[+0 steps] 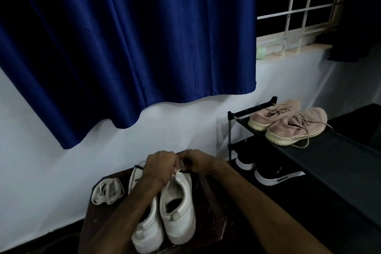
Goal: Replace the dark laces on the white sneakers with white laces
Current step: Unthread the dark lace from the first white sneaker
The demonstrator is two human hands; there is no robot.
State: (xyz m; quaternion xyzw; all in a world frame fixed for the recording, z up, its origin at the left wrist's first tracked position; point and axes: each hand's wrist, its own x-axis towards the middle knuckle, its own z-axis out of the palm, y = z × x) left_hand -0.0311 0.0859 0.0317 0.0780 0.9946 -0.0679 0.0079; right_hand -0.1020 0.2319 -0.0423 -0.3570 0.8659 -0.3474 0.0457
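Left hand (159,166) and right hand (198,161) apparently pinched the dark lace (186,161) over the right-side sneaker (177,206).

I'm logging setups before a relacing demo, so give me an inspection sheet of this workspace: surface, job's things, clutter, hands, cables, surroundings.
Surface: dark wooden table, low against the white wall.
Job's things: two white sneakers side by side on it, heels towards the camera; dark lace at the right-hand one's front; white laces bundled to their left.
Clutter: nothing seen.
Hands: left hand and right hand meet over that sneaker's front, fingers curled on the dark lace.
Cables: nothing seen.
Surroundings: black shoe rack on the right, pink sneakers on top, black sneakers below; blue curtain; window grille.
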